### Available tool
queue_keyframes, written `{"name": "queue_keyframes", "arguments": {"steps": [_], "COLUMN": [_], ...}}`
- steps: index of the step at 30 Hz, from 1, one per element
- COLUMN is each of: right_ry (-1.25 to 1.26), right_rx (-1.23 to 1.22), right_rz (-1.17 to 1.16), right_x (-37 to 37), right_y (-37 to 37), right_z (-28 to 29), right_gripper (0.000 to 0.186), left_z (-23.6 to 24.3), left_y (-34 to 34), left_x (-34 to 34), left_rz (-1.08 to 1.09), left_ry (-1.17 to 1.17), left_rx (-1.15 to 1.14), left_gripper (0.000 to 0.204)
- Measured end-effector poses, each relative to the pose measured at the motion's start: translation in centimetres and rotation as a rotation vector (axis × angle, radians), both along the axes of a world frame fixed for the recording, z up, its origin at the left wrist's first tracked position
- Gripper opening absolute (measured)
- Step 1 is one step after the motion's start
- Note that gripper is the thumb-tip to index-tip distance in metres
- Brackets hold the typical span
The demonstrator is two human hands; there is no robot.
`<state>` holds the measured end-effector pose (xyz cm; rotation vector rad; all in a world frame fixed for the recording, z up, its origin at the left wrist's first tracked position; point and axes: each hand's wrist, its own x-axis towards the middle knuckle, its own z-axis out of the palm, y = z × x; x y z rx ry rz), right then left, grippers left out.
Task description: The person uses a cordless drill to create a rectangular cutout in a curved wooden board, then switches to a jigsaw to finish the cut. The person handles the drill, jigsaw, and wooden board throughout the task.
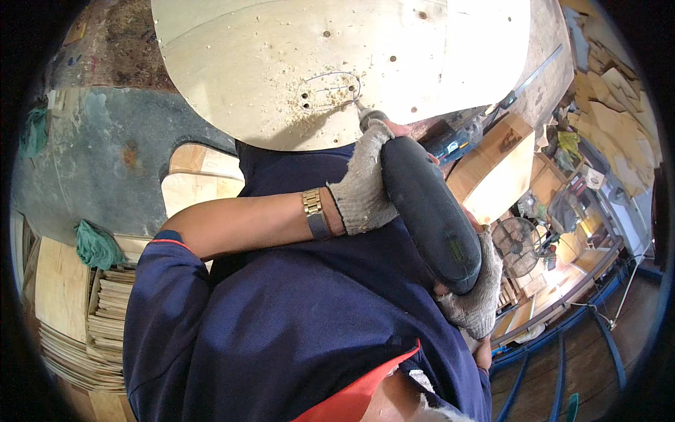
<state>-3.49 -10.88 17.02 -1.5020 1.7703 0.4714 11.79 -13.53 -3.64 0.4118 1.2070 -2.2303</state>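
Observation:
A long dark power drill (432,211) slants across the middle, its thin bit reaching the edge of a pale plywood panel (246,70). My left hand (369,179), in a knitted fingerless-looking glove, is closed round the drill's front near the chuck. Behind its rear end, my right hand (481,295), also gloved, grips it; the body hides most of those fingers. Beside the bit, a pencilled oval (330,90) on the panel has several drilled holes along it. Wood shavings lie scattered around these holes.
Under the panel spreads a grey worktable (105,155). A blue-and-black power tool (457,141) lies to the right, near a wooden box (492,165). Farther right stands a round fan (515,246). Stacked plywood strips (111,309) and a green cloth (98,245) are at the left.

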Motion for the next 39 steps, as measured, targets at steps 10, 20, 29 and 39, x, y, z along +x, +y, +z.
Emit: {"name": "queue_keyframes", "arguments": {"steps": [10,20,29,39], "right_ry": [-0.218,-0.21,-0.192,-0.142], "right_rx": [-0.019,0.04,0.031,0.12], "right_rz": [-0.214,-0.255,-0.22,-0.225], "right_x": [0.5,1.2,1.4,2.4], "right_y": [-1.1,-2.1,-2.4,-3.8], "right_z": [-1.2,-1.2,-1.1,-0.7], "right_gripper": [0.095,0.093,0.095,0.1], "left_z": [0.1,0.1,-0.1,0.0], "left_y": [-0.8,-0.5,-0.5,-0.8], "left_x": [0.7,0.9,0.8,1.4], "left_rz": [-0.036,0.023,0.015,0.039], "left_ry": [0.035,0.063,0.058,0.073], "left_rx": [0.034,0.028,-0.017,0.01], "left_gripper": [0.059,0.059,0.058,0.05]}}
